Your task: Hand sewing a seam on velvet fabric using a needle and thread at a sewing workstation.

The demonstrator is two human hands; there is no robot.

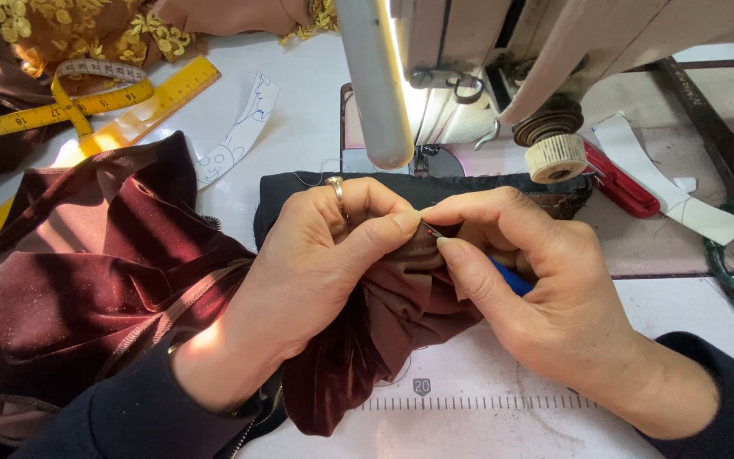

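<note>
Basically both hands pinch maroon velvet fabric (87, 289): left hand (316, 263) clamped on the fold, right hand (528, 280) gripping one blue-handled seam ripper (511, 279); two yellow measuring tapes (87, 102) upper left.

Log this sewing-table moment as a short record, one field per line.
left hand: left hand pinches a fold of maroon velvet fabric, ring on one finger
right hand: right hand grips a blue-handled tool, its thin tip at the fold
behind the hands: sewing machine over a dark fabric strip
left of table: yellow ruler and yellow tape measure
right of table: red-handled tool, white paper strip
</note>
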